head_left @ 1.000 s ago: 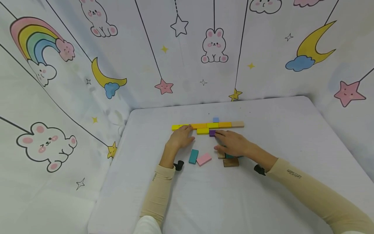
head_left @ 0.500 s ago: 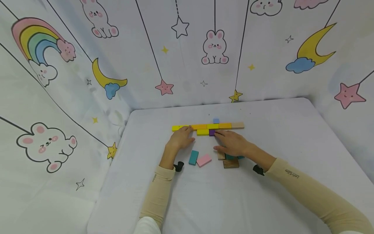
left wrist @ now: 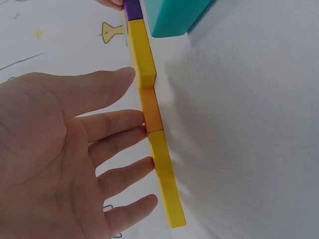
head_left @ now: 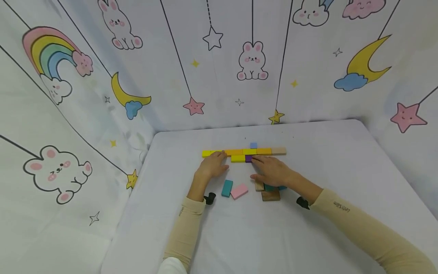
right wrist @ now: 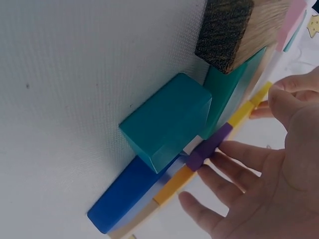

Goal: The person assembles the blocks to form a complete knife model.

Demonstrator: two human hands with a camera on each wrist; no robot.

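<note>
A long row of blocks lies across the table in the head view, with a yellow block point(head_left: 207, 153) at its left end, then an orange block point(head_left: 234, 152), and a tan block point(head_left: 278, 151) at its right end. Against the row's near side sit another yellow block point(head_left: 238, 159) and a purple block point(head_left: 248, 158), side by side. My left hand point(head_left: 210, 166) touches the yellow and orange blocks at the row's left with extended fingertips. The fingertips of my right hand point(head_left: 273, 171) rest at the purple block, fingers extended and thumb apart from it.
Nearer than the row lie a teal block point(head_left: 227, 188) and a pink block point(head_left: 239, 191). Under and beside my right hand are a brown wooden block point(head_left: 270, 196), a green block point(head_left: 270, 188) and a blue block point(right wrist: 127, 199). A light blue block point(head_left: 253, 145) sits behind the row.
The head view has tilted up slightly, so the table sits lower in it. Both hands keep their places at the blocks, with almost no movement.
</note>
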